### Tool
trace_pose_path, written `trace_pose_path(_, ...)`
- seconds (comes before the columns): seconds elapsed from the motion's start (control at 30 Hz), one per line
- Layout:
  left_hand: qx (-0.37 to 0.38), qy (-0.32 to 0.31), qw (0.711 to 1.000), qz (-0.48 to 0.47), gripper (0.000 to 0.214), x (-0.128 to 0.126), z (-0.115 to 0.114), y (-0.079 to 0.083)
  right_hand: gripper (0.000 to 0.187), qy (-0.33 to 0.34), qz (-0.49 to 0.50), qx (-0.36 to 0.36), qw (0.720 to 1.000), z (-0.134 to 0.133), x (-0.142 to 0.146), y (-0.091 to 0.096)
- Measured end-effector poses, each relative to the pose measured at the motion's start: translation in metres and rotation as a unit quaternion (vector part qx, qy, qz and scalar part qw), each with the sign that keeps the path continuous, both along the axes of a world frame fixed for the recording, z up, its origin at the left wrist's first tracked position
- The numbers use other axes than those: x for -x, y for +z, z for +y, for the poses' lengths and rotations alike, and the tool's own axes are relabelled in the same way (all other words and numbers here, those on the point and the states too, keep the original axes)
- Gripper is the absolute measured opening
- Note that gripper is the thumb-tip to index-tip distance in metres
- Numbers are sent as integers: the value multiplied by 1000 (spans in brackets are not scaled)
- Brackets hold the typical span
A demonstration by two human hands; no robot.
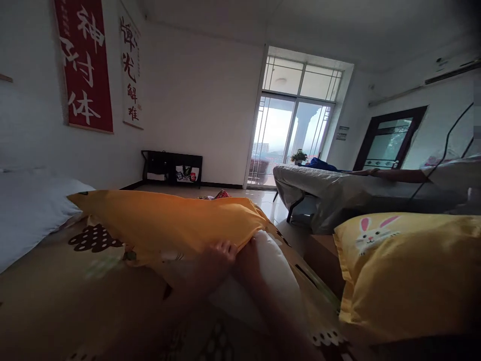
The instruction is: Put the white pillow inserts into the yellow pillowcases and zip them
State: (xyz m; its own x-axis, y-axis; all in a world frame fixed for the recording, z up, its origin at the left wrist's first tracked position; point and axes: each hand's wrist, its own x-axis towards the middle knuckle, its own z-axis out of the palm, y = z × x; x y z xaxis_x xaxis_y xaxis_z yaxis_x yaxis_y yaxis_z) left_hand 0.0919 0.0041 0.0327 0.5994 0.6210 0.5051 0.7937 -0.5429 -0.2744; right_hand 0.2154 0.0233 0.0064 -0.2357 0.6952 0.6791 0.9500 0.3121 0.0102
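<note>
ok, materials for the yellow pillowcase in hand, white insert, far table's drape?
Yellow pillowcase: matte woven fabric, likely cotton, judging by soft folds.
White insert: seemingly smooth matte cloth outside, by its soft, dull surface; filling hidden.
Drape: probably thin plastic sheet, slightly glossy, crinkled and see-through.

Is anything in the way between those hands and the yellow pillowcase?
Nothing visible: the left hand and right hand are already at the open end of the yellow pillowcase. The white pillow sticks out there, beside the right hand.
</note>
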Motion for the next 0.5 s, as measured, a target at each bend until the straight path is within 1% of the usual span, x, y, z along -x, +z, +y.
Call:
trace_pose_path(0.07,26,14,998,-48,19,10,3,3,36,3,-36,3,999,-18,-10,-10)
trace_pose_path(0.1,24,17,997,-69,19,14,3,4,43,17,-63,-2,998,-28,-19,-18)
trace_pose_path(0.17,-3,9,996,-86,20,23,1,5,54,81,-104,-31,991,-47,-44,-33)
trace_pose_path(0.2,-24,-3,996,-88,21,27,-1,4,57,106,-92,-57,988,-54,-60,-40)
trace_pose_path(0.23,-52,-19,994,-92,21,30,-4,2,58,111,-51,-84,989,-58,-78,-45)
trace_pose_path(0.27,-85,-38,991,-99,20,34,-7,-1,58,95,21,-113,989,-61,-97,-47)
trace_pose_path(0.3,-122,-62,985,-109,20,37,-11,-5,59,59,105,-125,985,-61,-114,-46)
trace_pose_path(0.33,-161,-87,976,-117,20,41,-16,-9,62,34,175,-112,977,-61,-130,-43)
trace_pose_path(0.37,-203,-107,966,-121,21,46,-22,-14,64,27,221,-74,972,-60,-142,-38)
trace_pose_path(0.4,-243,-123,955,-117,21,50,-27,-18,65,41,242,-21,969,-59,-149,-32)
trace_pose_path(0.43,-281,-130,945,-106,21,55,-33,-21,64,71,250,33,965,-59,-151,-26)
trace_pose_path(0.5,-335,-129,930,-79,18,62,-43,-23,63,139,267,120,946,-61,-142,-16)
